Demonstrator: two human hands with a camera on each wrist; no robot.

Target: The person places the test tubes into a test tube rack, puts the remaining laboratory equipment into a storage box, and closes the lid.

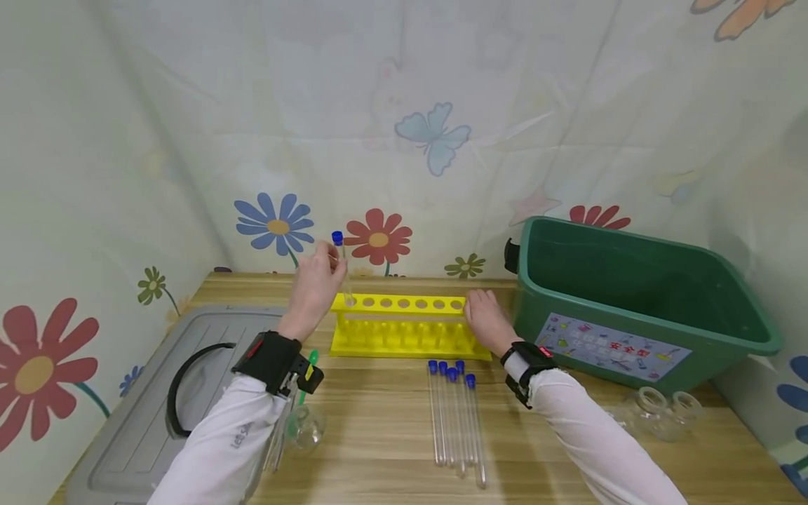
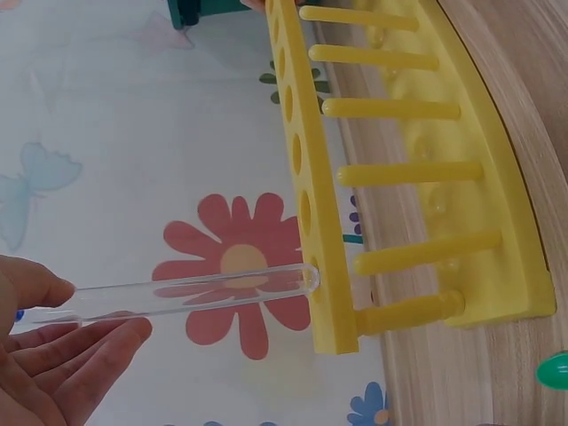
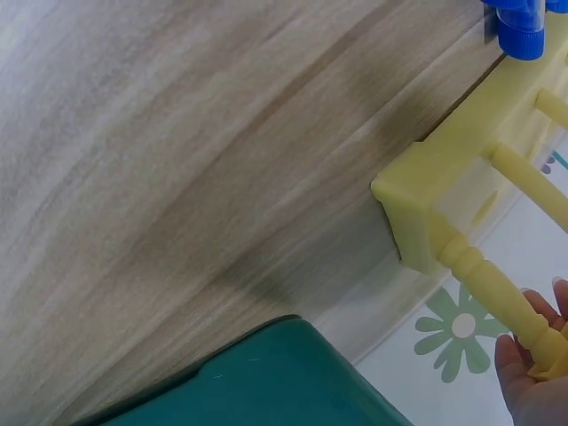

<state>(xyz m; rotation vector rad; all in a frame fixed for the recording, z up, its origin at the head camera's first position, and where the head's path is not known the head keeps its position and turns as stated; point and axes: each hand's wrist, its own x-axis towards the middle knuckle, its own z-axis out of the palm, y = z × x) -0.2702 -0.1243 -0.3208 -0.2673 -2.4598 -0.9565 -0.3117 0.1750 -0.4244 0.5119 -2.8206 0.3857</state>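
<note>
A yellow test tube rack (image 1: 404, 344) stands on the table, a row of round holes along its top bar. Above its left end, my left hand (image 1: 315, 284) pinches a clear test tube (image 2: 204, 293) with a blue cap (image 1: 337, 238). The tube's rounded bottom is at the leftmost hole; how far in it sits is hard to tell. My right hand (image 1: 487, 319) grips the right end of the rack by its top bar, near the end post (image 3: 497, 293). In front of the rack lie several blue-capped test tubes (image 1: 453, 421), side by side.
A green bin (image 1: 631, 280) stands at the right, with small glass vessels (image 1: 656, 414) before it. At the left lies a grey lid (image 1: 151, 393) with a black handle. A glass flask (image 1: 307, 428) and a green-ended stick (image 1: 312, 358) are beside my left forearm.
</note>
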